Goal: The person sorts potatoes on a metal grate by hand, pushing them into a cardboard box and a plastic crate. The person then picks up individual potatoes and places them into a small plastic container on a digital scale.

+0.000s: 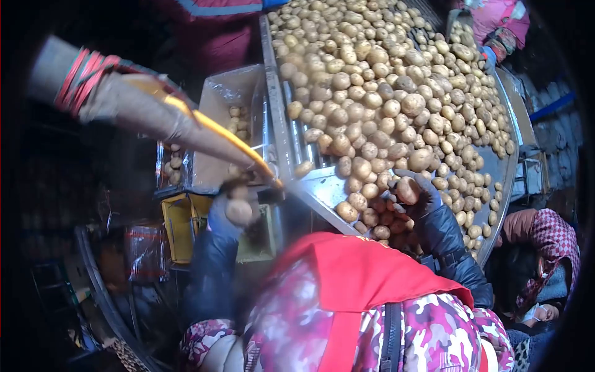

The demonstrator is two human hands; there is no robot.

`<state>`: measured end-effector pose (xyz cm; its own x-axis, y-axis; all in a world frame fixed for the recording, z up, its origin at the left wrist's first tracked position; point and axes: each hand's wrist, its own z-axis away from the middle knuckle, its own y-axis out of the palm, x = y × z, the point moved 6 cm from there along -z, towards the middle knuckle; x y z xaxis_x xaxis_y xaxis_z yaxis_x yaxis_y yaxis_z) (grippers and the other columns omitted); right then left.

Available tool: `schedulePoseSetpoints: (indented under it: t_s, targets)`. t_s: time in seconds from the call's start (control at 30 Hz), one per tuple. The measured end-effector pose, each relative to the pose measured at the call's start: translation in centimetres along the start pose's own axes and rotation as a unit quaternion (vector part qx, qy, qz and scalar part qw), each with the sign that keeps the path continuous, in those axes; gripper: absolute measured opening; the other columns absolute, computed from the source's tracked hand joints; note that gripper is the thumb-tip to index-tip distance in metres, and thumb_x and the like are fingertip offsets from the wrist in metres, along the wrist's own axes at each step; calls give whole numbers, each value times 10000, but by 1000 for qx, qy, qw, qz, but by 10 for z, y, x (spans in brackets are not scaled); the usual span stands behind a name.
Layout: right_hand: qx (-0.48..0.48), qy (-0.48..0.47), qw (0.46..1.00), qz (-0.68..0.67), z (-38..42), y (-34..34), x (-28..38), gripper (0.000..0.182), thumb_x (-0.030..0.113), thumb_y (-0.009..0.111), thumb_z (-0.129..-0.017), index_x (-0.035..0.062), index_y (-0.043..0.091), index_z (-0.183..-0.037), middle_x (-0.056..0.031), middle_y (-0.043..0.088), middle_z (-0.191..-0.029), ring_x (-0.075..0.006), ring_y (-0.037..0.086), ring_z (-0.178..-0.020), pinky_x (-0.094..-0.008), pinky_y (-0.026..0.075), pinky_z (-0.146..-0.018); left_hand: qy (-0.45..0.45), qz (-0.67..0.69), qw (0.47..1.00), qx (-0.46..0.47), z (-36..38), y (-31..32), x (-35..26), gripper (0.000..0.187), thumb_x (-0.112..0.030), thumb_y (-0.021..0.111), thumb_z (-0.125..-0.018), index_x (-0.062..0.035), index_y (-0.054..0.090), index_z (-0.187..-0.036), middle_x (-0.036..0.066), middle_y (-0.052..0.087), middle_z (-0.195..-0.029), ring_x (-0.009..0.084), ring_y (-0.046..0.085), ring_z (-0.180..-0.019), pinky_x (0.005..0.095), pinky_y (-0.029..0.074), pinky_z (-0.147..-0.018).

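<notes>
My left hand [224,218], gloved and blurred by motion, is out to the left over some crates, closed around a potato [239,212]. A darker round shape just above it is too smeared to make out. At the near edge of the potato pile [384,105], my gloved right hand [426,193] grips another potato [407,191]. Loose potatoes lie under and around its fingers. Both forearms are in dark sleeve covers.
A metal sorting table [322,186] carries the pile. On the left stand a plastic-lined box [214,111] with potatoes and a yellow crate [180,226]. A wrapped pole [149,115] slants across the left. Other people are at the right [545,248] and far side.
</notes>
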<state>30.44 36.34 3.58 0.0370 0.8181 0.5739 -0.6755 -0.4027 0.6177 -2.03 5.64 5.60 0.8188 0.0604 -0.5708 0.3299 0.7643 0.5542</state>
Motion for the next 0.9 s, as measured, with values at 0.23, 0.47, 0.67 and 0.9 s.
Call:
schedulePoseSetpoints:
  t_s: [0.23,0.47,0.67,0.9]
  targets:
    - [-30,37,998,41,2,25,-14,459,416,646,-1010,104,650,-1348,-77,725,-1096,-224,689,-970,-374,577,-840,11,206,976,73,-50,-76,-1,643,-598,541,-1020,-106,614,-1428,166,690,-1315,354,700,-1112,489,624,-744]
    - [-31,55,997,49,4,-4,-19,524,477,708,-941,126,664,-1327,-70,732,-1092,-246,698,-954,-367,568,-783,-32,218,954,202,-5,-39,39,750,-711,502,-1006,-53,622,-1343,214,697,-1214,393,713,-877,457,623,-664]
    - [-57,66,994,59,8,4,-19,528,476,717,-933,132,670,-1330,-69,742,-1112,-258,701,-963,-365,573,-786,52,96,987,114,3,-60,47,518,-548,641,-1014,-71,642,-1216,159,664,-1234,356,722,-994,464,660,-752]
    - [-67,58,992,90,5,-1,-26,616,570,709,-919,167,632,-1379,-73,729,-1175,-228,698,-987,-383,569,-774,75,220,972,44,4,-61,29,704,-658,581,-997,-134,550,-1466,191,638,-1367,414,690,-1154,615,615,-919]
